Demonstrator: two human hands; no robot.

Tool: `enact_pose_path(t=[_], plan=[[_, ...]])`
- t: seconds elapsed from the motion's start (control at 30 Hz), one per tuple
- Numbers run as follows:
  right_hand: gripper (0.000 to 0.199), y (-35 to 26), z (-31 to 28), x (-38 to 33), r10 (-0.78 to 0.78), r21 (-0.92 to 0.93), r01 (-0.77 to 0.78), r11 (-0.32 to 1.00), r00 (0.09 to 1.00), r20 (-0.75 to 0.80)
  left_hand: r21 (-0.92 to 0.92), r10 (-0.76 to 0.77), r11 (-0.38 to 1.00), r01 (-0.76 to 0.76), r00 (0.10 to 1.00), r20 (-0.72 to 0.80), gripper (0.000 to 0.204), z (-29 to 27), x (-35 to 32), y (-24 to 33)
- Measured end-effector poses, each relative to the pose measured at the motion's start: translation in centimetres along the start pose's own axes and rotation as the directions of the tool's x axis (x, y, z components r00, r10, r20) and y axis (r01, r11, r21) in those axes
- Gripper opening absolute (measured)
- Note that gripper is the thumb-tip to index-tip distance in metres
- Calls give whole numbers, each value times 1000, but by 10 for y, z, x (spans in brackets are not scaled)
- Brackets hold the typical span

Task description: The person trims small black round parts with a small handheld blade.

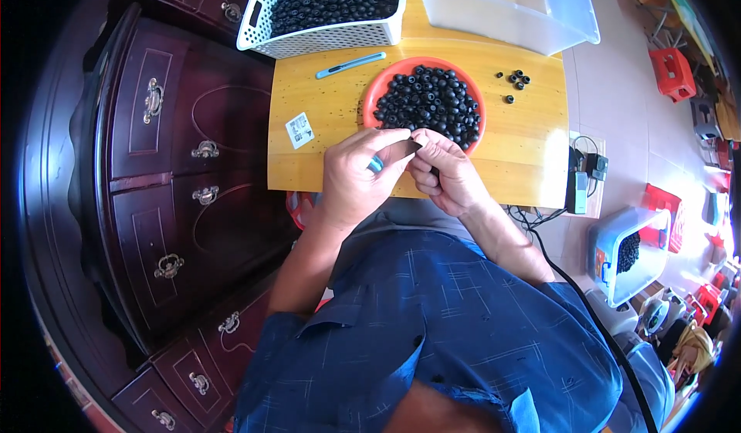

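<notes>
My left hand (356, 174) is closed around a teal-handled utility knife (376, 164), mostly hidden in the fingers. A dark, blade-like tip (415, 147) shows between my two hands. My right hand (451, 172) is curled and pinching, its fingertips meeting those of the left. A bit of black shows between its fingers, probably one of the small black parts, but largely covered. Both hands hover at the near rim of a round red bowl (368, 93) heaped with small, rounded black plastic parts (428, 101), several with a hole.
On the yellow table (316, 167) lie another light-blue utility knife (351, 65), a printed white card (299, 130) and several loose black parts (519, 82). A white perforated basket (332, 38) full of black parts and a clear bin (502, 28) stand behind. Dark drawers (170, 109) flank the left; cables (540, 218) hang at right.
</notes>
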State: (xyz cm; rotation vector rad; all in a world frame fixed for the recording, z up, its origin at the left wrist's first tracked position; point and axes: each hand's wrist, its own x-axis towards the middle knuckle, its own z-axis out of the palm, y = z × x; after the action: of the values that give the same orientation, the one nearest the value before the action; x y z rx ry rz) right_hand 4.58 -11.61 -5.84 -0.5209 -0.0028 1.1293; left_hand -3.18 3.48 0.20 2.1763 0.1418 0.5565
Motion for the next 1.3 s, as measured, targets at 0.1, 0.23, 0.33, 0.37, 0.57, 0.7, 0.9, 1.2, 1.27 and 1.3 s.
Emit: enact_pose_path(t=[0.1, 0.23, 0.33, 0.37, 0.57, 0.7, 0.9, 1.2, 1.27, 1.3], plan=[[10, 3, 0, 1, -27, 0, 27, 1000, 999, -20, 37, 61, 998, -59, 996, -57, 27, 2, -3, -4], [11, 2, 3, -1, -69, -38, 67, 997, 996, -62, 114, 167, 981, -155, 981, -102, 23, 6, -4, -5], [12, 1, 1, 0, -69, 5, 69, 998, 996, -54, 143, 231, 966, -215, 968, -101, 19, 6, -5, -5], [12, 1, 1, 0, -67, 5, 68, 998, 996, -54, 144, 230, 966, -214, 968, -102, 19, 6, -5, -6], [13, -7, 0, -5, -70, -28, 70, 997, 998, 6, -60, -53, 996, 59, 994, 94, 30, -8, 3, -5], [20, -10, 2, -8, -38, -123, 48, 991, 996, 83, -43, 15, 999, -8, 989, 150, 38, -9, 6, -8], [28, -8, -12, -7, -13, -186, 49, 981, 981, 193, 101, 4, 994, -39, 946, 326, 42, -17, 10, -3], [21, -7, -15, -5, -44, -142, 85, 986, 961, 274, 113, 105, 984, -139, 957, 269, 42, -13, 8, -3], [20, -7, -13, -4, -48, -118, 84, 989, 959, 281, 171, 127, 969, -178, 953, 274, 40, -13, 7, -4], [19, -7, -13, -4, -44, -119, 76, 990, 968, 247, 176, 123, 969, -175, 955, 270, 40, -12, 5, -6]])
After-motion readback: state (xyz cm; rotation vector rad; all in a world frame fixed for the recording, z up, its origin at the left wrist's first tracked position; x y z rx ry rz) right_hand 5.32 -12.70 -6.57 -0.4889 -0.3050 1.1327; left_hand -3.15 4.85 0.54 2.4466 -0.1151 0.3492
